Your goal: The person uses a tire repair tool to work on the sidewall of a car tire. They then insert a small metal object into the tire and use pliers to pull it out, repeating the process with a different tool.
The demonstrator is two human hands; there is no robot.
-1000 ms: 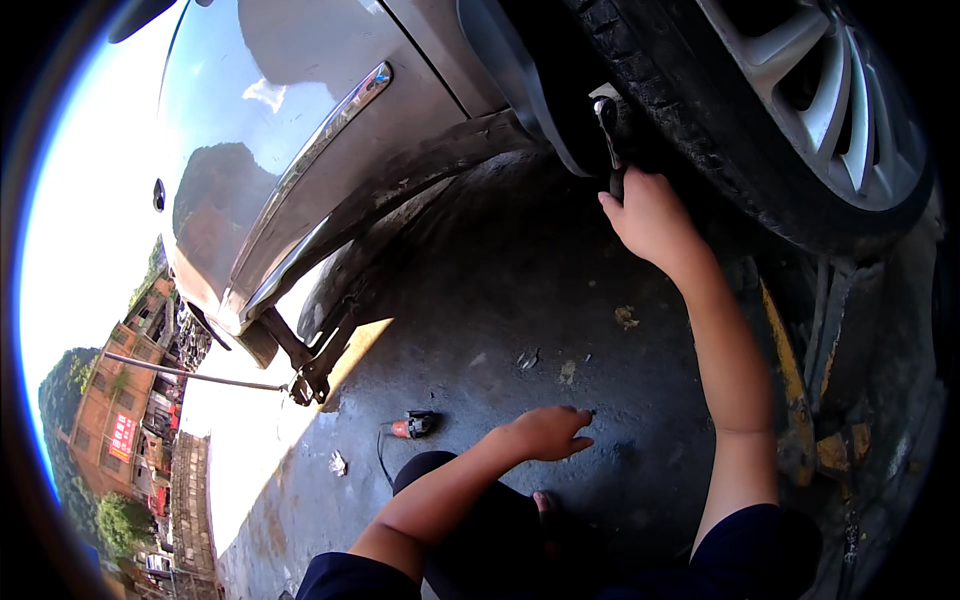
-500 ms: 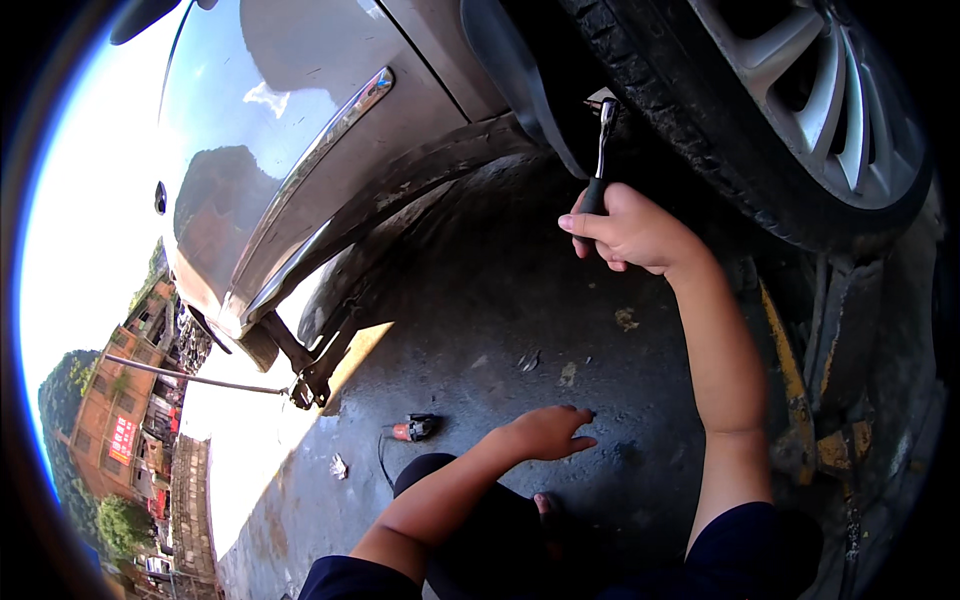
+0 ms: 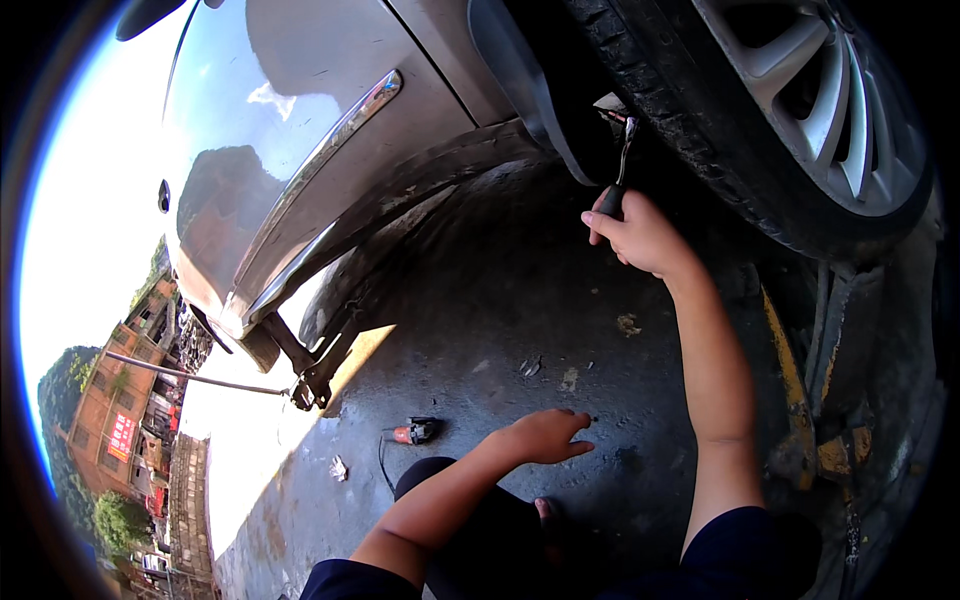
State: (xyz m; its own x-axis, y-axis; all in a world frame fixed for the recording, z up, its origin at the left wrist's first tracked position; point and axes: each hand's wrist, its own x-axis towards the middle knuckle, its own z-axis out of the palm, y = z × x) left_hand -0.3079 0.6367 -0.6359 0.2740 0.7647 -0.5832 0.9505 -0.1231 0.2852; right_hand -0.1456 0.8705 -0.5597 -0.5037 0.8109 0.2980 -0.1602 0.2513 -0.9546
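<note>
My right hand (image 3: 640,233) is closed round the black grip of a ratchet wrench (image 3: 625,155). The wrench's metal head points up into the dark gap behind the tire (image 3: 690,120), next to a small light-coloured part; whether it sits on a bolt I cannot tell. Low in the middle, my left hand (image 3: 552,436) hangs above the floor with its fingers stretched out, holding nothing. A silver spoked wheel (image 3: 850,110) fills the upper right, beside the raised grey car body (image 3: 330,120).
A red and black corded power tool (image 3: 415,431) lies on the dark floor (image 3: 480,390). A lift arm (image 3: 305,380) supports the car's underside at left. Yellow-marked metal lift parts (image 3: 790,370) stand at right. A black mud flap (image 3: 520,80) hangs ahead of the tire.
My right hand and the ratchet wrench have shifted slightly to the right, and the wrench head sits a little lower. My left hand has hardly moved.
</note>
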